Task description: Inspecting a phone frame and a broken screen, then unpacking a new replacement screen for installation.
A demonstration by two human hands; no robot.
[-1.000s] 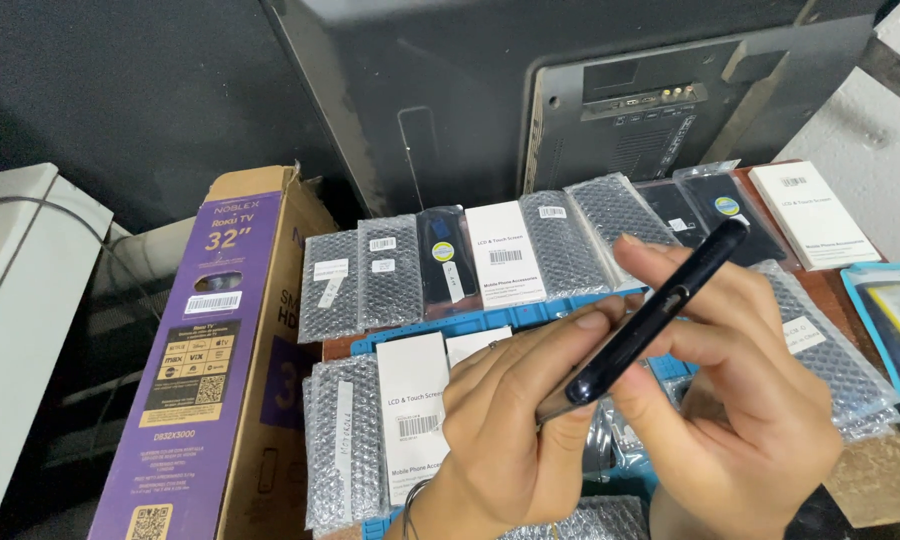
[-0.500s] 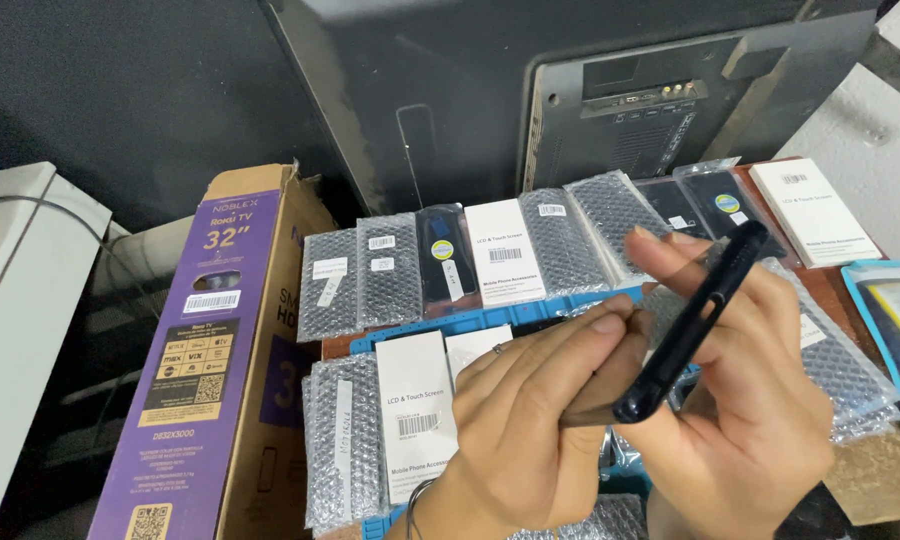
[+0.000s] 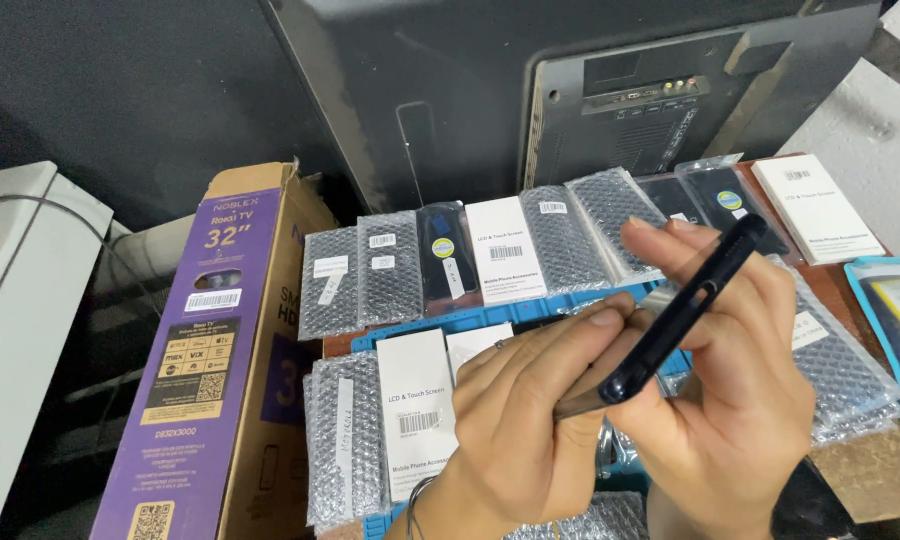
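Slim glossy black phone body (image 3: 680,312): uniform black, edge-on, faint grey glint at lower corner. Tall cardboard carton (image 3: 202,370): purple printed face, white and yellow lettering, black panel with small coloured icons, plain brown flaps. Flat white rectangular boxes (image 3: 505,250): white, black barcode stripes. Bubble-wrap sleeves (image 3: 390,268): silvery grey, dotted bubble texture, small white labels. Silicone work mat (image 3: 490,315): bright blue. Large television back panel (image 3: 650,90): dark grey-black. Tabletop corner (image 3: 825,275): reddish brown.

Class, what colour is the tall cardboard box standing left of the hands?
Purple on its printed face, brown cardboard elsewhere; head view.
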